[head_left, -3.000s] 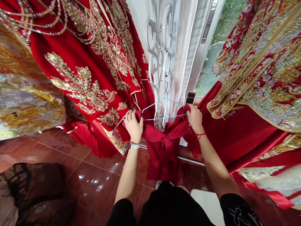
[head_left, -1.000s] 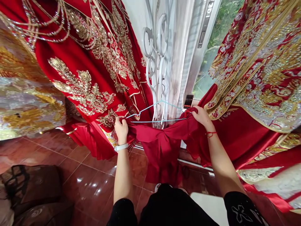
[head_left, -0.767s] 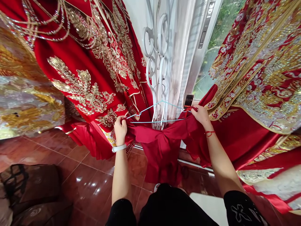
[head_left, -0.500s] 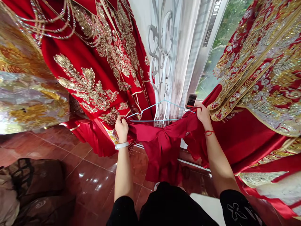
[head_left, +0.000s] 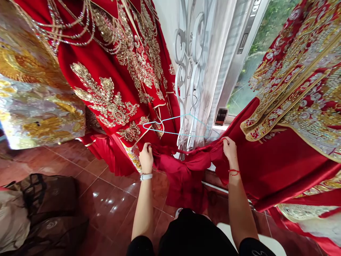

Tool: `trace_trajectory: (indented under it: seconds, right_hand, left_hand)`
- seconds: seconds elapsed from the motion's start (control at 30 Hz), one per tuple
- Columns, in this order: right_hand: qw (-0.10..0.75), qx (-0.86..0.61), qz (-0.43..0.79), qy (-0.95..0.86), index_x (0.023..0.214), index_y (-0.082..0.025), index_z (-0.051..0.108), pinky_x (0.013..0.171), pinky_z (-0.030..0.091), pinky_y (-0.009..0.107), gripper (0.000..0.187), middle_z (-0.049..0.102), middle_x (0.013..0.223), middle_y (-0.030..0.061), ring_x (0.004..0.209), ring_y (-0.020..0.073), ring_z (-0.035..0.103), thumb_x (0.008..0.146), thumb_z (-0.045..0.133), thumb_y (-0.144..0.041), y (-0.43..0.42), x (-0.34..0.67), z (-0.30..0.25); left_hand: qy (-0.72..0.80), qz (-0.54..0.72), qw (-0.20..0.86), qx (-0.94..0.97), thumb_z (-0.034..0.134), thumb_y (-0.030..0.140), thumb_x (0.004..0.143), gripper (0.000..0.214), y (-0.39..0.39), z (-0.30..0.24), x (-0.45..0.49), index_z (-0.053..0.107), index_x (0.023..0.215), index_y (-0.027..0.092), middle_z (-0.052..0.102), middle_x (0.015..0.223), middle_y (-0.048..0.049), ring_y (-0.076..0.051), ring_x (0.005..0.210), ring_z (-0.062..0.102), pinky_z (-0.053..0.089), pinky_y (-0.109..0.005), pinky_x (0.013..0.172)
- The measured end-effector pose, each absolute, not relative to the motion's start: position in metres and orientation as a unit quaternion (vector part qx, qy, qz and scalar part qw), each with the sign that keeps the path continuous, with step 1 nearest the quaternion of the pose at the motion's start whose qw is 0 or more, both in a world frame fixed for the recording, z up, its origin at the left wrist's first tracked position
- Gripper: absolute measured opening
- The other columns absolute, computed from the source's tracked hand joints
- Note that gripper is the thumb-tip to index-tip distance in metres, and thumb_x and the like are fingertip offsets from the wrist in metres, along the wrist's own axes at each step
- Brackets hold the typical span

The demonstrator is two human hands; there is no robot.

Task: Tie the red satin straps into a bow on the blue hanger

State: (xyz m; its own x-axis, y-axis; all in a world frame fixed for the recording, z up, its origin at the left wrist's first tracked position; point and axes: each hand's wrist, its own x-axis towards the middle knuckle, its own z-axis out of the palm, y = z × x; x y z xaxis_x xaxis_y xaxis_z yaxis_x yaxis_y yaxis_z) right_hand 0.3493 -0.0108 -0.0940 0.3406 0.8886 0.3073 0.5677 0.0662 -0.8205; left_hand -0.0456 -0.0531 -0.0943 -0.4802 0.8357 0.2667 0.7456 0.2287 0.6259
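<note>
A plain dark red dress (head_left: 188, 185) is stretched by its top edge between my two hands and hangs down toward the floor. My left hand (head_left: 146, 159) pinches its left shoulder part, fingers closed. At the other side my right hand (head_left: 229, 148) grips the right shoulder part, also closed. Just beyond the neckline is a light blue clothes hanger (head_left: 170, 118) with a metal hook. Its left end shows bare, above the fabric; the right end is faint against the background. What bears the hook I cannot make out.
A red gown with gold embroidery (head_left: 106, 96) hangs at the left, a beaded red and gold costume (head_left: 301, 89) at the right. Between them stand white scroll ironwork (head_left: 197, 39) and a window (head_left: 253, 67). Dark bags (head_left: 50, 199) lie on the tiled floor (head_left: 114, 195) at lower left.
Both hands have moved down, bringing the dress's top edge below the hanger. The hanger's left end, earlier at the fabric by my left hand, is now free of it.
</note>
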Motion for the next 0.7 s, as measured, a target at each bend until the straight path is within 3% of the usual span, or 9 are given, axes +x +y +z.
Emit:
trace_trajectory:
  seconds: [0.13,0.27,0.33,0.43,0.53,0.7]
  right_hand:
    - [0.475,-0.671,0.136,-0.552,0.067,-0.023,0.053,0.067,0.036,0.032,0.030,0.055,0.068,0.0042,0.069,0.0198,0.048,0.085,0.034,-0.039,-0.032,0.340,-0.092]
    - [0.481,-0.709,0.054,-0.513,0.064,-0.021,0.058,0.068,0.038,0.033,0.029,0.061,0.090,0.0117,0.082,0.0227,0.050,0.081,0.042,-0.038,-0.047,0.335,-0.088]
    - [0.490,-0.707,0.088,-0.503,0.056,-0.022,0.050,0.064,0.036,0.032,0.029,0.058,0.074,0.0078,0.072,0.0204,0.048,0.080,0.042,-0.035,-0.051,0.333,-0.089]
    - [0.527,-0.670,0.205,-0.481,0.051,-0.024,0.038,0.056,0.033,0.030,0.029,0.043,0.051,-0.0006,0.055,0.0152,0.040,0.078,0.042,-0.033,-0.051,0.327,-0.094]
    - [0.566,-0.610,0.296,-0.469,0.051,-0.023,0.043,0.052,0.034,0.027,0.029,0.042,0.047,-0.0030,0.050,0.0127,0.039,0.076,0.046,-0.036,-0.047,0.316,-0.099]
    - [0.593,-0.558,0.379,-0.440,0.051,-0.020,0.051,0.044,0.030,0.024,0.031,0.046,0.048,-0.0031,0.045,0.0090,0.036,0.075,0.052,-0.041,-0.043,0.301,-0.098]
  left_hand:
    - [0.804,0.353,0.052,0.477,0.040,0.026,0.098,0.030,-0.057,-0.106,-0.036,0.068,0.104,0.017,0.063,0.082,-0.0116,-0.026,0.078,0.060,0.039,-0.032,0.073]
    - [0.829,0.389,-0.023,0.402,0.049,0.026,0.092,0.023,-0.066,-0.117,-0.027,0.070,0.095,0.016,0.058,0.108,-0.0184,-0.033,0.104,0.054,0.041,-0.042,0.088]
    - [0.823,0.415,0.009,0.387,0.051,0.025,0.090,0.018,-0.070,-0.122,-0.023,0.067,0.087,0.017,0.058,0.103,-0.0160,-0.030,0.099,0.053,0.041,-0.041,0.085]
    - [0.745,0.514,0.180,0.386,0.049,0.022,0.084,0.022,-0.070,-0.131,-0.017,0.052,0.063,0.020,0.051,0.071,-0.0040,-0.020,0.072,0.048,0.040,-0.032,0.073]
    - [0.674,0.577,0.299,0.352,0.045,0.027,0.078,0.025,-0.068,-0.141,-0.011,0.039,0.054,0.022,0.039,0.056,0.0022,-0.014,0.058,0.039,0.036,-0.027,0.063]
    - [0.668,0.596,0.324,0.307,0.045,0.040,0.069,0.023,-0.071,-0.147,-0.009,0.050,0.057,0.021,0.043,0.053,0.0032,-0.013,0.053,0.039,0.033,-0.026,0.054]
